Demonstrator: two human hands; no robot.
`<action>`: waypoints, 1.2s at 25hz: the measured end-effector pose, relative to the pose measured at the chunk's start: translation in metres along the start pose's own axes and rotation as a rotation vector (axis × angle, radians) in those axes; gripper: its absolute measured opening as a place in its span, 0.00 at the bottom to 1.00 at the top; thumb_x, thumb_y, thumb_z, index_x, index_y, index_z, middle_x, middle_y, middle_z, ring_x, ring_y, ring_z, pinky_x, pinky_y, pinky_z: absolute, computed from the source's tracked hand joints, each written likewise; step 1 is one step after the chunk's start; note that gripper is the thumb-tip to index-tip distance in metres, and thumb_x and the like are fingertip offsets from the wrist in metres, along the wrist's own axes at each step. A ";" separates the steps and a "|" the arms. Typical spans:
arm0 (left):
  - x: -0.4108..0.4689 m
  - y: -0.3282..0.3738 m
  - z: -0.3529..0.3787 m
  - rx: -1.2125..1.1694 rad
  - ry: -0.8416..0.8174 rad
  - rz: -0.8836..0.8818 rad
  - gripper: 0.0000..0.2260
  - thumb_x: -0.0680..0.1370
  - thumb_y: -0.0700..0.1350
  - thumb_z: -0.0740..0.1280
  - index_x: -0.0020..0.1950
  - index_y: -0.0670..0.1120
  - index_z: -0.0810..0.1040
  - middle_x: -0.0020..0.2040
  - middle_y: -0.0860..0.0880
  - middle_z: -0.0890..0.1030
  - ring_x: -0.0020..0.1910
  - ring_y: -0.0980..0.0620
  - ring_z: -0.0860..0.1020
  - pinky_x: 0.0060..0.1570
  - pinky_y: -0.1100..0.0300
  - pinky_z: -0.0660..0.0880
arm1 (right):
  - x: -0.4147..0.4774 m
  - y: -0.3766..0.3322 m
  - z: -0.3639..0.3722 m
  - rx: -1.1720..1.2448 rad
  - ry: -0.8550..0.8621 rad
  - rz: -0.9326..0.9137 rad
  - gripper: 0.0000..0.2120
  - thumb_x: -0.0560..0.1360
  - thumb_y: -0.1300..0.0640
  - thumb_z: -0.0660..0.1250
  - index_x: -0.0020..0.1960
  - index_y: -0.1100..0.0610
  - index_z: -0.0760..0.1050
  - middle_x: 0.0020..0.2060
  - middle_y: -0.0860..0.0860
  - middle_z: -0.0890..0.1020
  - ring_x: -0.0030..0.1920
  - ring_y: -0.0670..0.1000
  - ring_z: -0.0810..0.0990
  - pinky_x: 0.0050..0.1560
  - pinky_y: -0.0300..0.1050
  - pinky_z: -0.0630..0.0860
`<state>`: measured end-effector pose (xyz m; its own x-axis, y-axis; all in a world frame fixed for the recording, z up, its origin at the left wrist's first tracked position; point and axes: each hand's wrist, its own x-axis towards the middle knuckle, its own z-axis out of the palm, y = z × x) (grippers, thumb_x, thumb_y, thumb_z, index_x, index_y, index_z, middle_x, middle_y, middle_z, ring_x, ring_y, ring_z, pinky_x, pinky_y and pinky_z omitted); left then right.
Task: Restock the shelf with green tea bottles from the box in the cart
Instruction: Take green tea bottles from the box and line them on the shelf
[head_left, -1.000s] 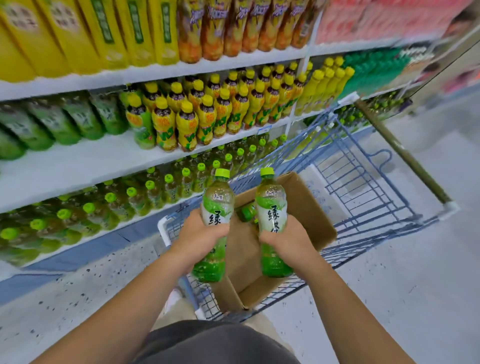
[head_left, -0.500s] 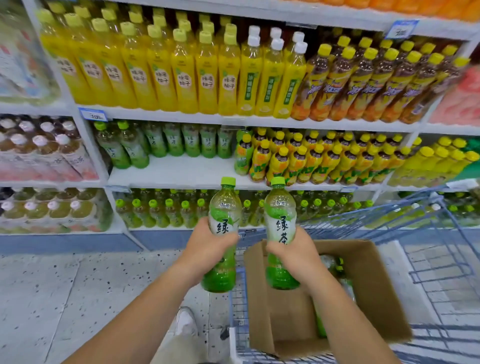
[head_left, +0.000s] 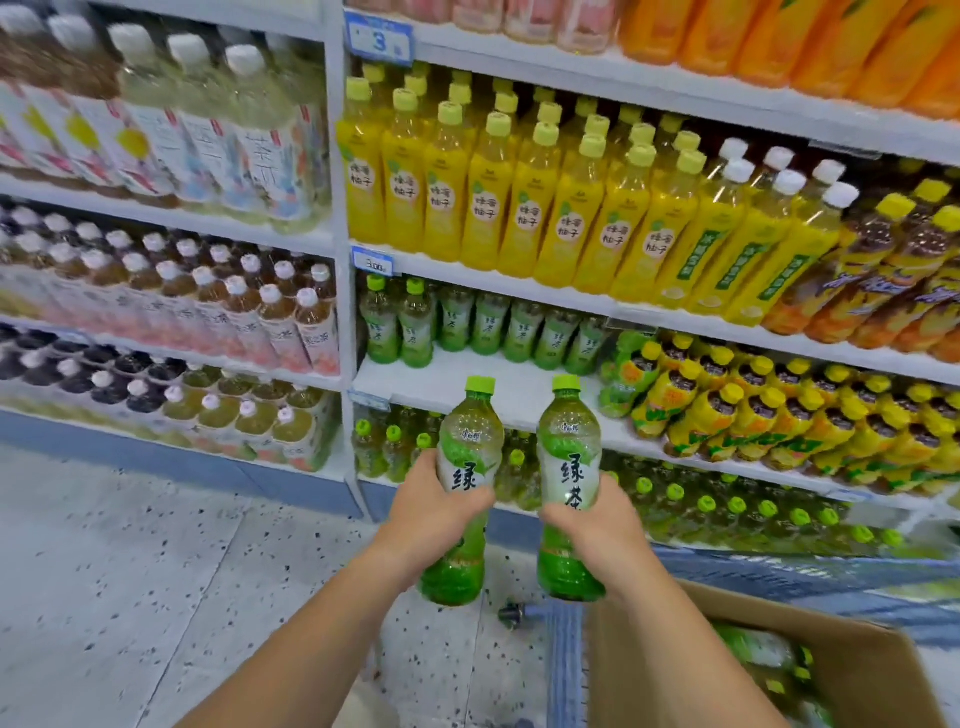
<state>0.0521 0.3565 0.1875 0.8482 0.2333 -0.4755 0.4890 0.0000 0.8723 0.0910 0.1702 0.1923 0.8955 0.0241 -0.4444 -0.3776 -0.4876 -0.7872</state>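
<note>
Two bottles are up, one in each hand! The left hand (head_left: 436, 514) has its fingers curled round the waist of the left green tea bottle (head_left: 467, 447), and the right hand (head_left: 597, 519) is clamped the same way on the right green tea bottle (head_left: 569, 441). Both bottles stand upright with green caps on top and labels facing the camera. They are side by side with a narrow gap between them, held in the air in front of the shelving. Right behind the caps sits the white shelf (head_left: 498, 387), with bare board showing along its front. At the back of it stands a row of shelved green tea bottles (head_left: 488, 325), and the two at the left end show their green caps. Next door on the same board, the yellow-capped bottles (head_left: 727, 410) crowd in close. One level up is a wall of tall yellow bottles (head_left: 519, 202). At the bottom right, the cardboard box (head_left: 649, 654) sits in the blue cart (head_left: 563, 665). More green bottles in the box (head_left: 753, 644) lie inside, too blurred to count. The speckled floor (head_left: 130, 571) spreads away on the left.
</note>
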 end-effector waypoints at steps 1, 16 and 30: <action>0.013 0.002 -0.015 0.021 -0.001 0.008 0.17 0.71 0.44 0.75 0.56 0.51 0.75 0.49 0.48 0.83 0.47 0.50 0.83 0.49 0.51 0.81 | 0.009 -0.008 0.015 0.001 0.010 0.003 0.15 0.69 0.60 0.74 0.52 0.53 0.74 0.43 0.50 0.81 0.41 0.48 0.80 0.34 0.42 0.72; 0.230 0.000 -0.094 0.260 0.020 0.190 0.10 0.65 0.47 0.79 0.43 0.52 0.81 0.39 0.52 0.83 0.38 0.57 0.80 0.34 0.65 0.75 | 0.171 -0.042 0.138 0.060 0.153 0.126 0.18 0.64 0.52 0.81 0.50 0.47 0.77 0.43 0.46 0.85 0.44 0.47 0.84 0.45 0.49 0.82; 0.360 -0.053 -0.043 0.264 0.235 0.428 0.14 0.68 0.49 0.80 0.42 0.59 0.75 0.46 0.56 0.79 0.46 0.68 0.76 0.38 0.75 0.72 | 0.337 0.022 0.154 0.078 0.275 -0.215 0.23 0.62 0.56 0.83 0.54 0.50 0.78 0.44 0.42 0.85 0.44 0.40 0.84 0.47 0.40 0.80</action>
<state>0.3229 0.4818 -0.0247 0.9290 0.3696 -0.0200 0.1704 -0.3791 0.9095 0.3480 0.3024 -0.0407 0.9824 -0.1220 -0.1417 -0.1809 -0.4289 -0.8851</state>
